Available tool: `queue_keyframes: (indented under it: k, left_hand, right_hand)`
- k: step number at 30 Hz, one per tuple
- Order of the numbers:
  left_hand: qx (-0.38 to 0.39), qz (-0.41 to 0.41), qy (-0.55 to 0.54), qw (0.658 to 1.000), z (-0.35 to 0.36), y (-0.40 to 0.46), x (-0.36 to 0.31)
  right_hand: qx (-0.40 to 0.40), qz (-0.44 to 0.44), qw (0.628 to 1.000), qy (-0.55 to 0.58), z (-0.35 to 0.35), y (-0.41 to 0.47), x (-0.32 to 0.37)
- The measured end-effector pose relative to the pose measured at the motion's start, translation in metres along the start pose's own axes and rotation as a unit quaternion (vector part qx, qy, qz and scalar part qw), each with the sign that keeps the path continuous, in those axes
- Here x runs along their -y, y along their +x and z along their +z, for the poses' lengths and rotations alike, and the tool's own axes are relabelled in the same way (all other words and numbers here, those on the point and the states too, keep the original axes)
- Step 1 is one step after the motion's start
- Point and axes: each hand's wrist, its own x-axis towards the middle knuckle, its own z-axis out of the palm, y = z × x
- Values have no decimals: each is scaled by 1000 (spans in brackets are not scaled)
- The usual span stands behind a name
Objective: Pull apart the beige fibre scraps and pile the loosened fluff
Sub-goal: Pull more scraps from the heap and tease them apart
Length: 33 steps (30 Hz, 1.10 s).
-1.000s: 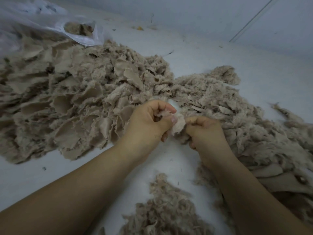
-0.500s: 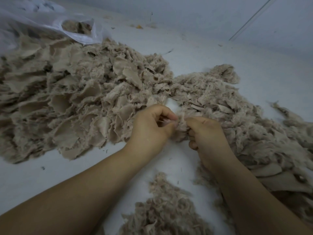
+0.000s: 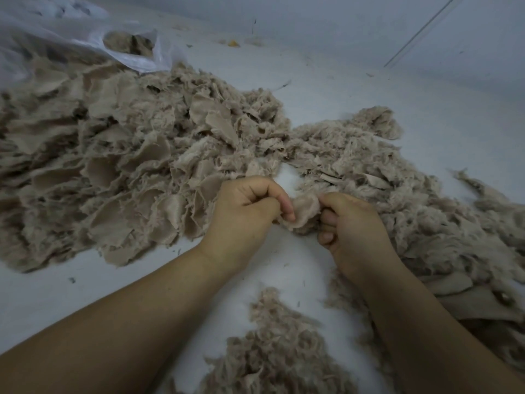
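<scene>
A small beige fibre scrap (image 3: 302, 213) is pinched between the left hand (image 3: 244, 216) and the right hand (image 3: 353, 231), its width spanning the gap between both sets of curled fingers, above the white table surface (image 3: 326, 89). The fingertips behind the scrap are hidden, so the grip points are apparently at its two edges.

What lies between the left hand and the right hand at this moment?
In the head view, one beige fibre scrap lies between the left hand and the right hand. The fingers of both hands pinch it above the white surface.
</scene>
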Motion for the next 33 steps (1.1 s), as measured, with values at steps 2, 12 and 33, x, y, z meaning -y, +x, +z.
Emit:
queue_keyframes:
  k: [2,12,33]
  left_hand:
    - [-16,-39,-25,999,0,2,1]
    - [9,-90,73,993,4,4,11]
    - [120,-186,53,974,-22,12,-15]
  right_hand:
    - [11,2,1000,7,-1,0,0]
    - [62,-63,987,-135,3,-6,-1]
    - [-14,-39,998,-56,-2,2,-4]
